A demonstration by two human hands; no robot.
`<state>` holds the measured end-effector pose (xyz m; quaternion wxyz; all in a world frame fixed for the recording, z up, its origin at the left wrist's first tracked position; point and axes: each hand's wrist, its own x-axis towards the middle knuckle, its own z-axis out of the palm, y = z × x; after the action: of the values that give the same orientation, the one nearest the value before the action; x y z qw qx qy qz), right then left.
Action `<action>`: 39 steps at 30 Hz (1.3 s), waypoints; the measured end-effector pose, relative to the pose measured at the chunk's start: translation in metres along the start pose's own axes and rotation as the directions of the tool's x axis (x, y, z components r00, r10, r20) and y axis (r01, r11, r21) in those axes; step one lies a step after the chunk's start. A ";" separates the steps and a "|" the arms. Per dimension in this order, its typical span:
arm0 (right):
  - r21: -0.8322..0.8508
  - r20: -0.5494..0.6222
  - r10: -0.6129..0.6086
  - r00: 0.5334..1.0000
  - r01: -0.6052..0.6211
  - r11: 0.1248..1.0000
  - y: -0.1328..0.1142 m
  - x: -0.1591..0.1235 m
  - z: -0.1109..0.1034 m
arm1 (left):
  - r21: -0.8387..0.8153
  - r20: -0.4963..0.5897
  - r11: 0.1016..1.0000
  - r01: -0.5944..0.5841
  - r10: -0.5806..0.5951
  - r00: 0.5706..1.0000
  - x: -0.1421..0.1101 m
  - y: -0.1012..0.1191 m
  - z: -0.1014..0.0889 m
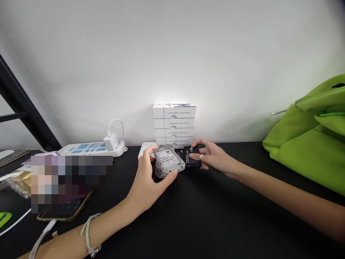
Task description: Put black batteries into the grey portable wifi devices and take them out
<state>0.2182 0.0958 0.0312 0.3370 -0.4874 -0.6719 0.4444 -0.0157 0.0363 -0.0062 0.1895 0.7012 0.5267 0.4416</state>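
My left hand [149,180] spans a grey plastic device casing [168,160], thumb at its near right corner and fingertips at its far left. The casing shows a white printed label with a square code, and it overlaps another grey casing [159,174] beneath. A flat black battery [193,160] marked "3000mAh" is pinched in my right hand [208,154], which wears a ring. Just left of it, partly covered, is a second black battery [181,154]. A white rounded piece [145,148] lies behind my left fingers.
Several white boxes [174,123] are stacked against the wall. At left are a white power strip [81,148] with a plugged-in charger [110,141], a phone [66,212] on a cable, and a blurred-out area. A green bag [309,133] stands at right on the black table [215,216].
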 end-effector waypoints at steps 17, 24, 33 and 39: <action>-0.637 0.183 -0.061 0.981 0.165 0.753 0.010 0.001 -0.068 | 0.197 0.070 0.830 -0.522 0.519 0.852 -0.015 0.014 -0.002; -0.722 0.196 0.123 0.973 0.058 0.690 0.021 -0.001 -0.101 | 0.031 0.270 0.745 -0.667 0.636 0.723 -0.019 0.017 -0.004; -0.757 0.349 0.169 0.922 0.171 0.631 -0.046 -0.052 -0.025 | 0.020 0.502 0.872 -0.488 0.414 0.759 -0.020 0.024 -0.003; -0.632 0.366 0.043 0.930 0.214 0.745 -0.031 -0.067 0.016 | -0.041 0.459 0.930 -0.366 0.343 0.820 -0.030 0.019 0.001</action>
<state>0.2127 0.0239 0.0521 0.0350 -0.4538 -0.8570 0.2417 -0.0061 0.0023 -0.0052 0.2058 0.8753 0.3381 0.2779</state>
